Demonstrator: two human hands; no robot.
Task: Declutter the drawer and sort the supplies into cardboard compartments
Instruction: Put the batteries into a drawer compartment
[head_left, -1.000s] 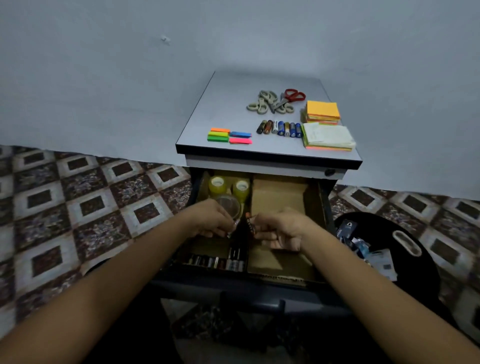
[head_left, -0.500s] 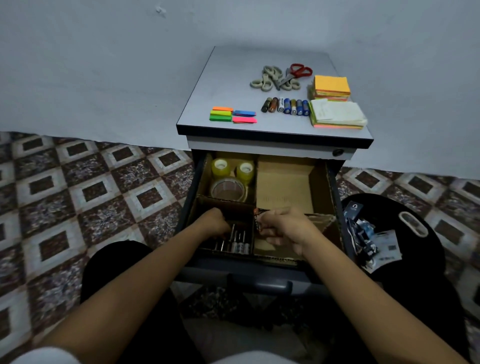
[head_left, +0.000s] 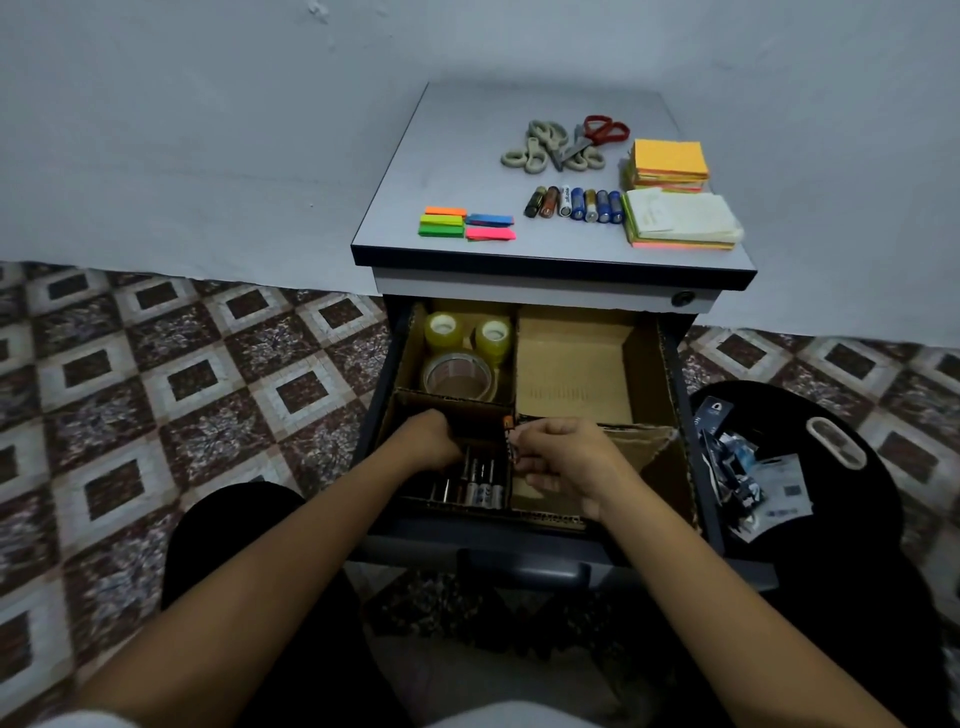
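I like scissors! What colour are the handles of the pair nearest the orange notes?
Red scissor handles, best seen in the head view.

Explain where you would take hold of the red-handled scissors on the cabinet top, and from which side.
Grip the red-handled scissors by the two handle loops, coming down from above at their far right end. The loops lie flat and clear there, while the blades point near-left into the heap of grey scissors, where fingers would likely snag.
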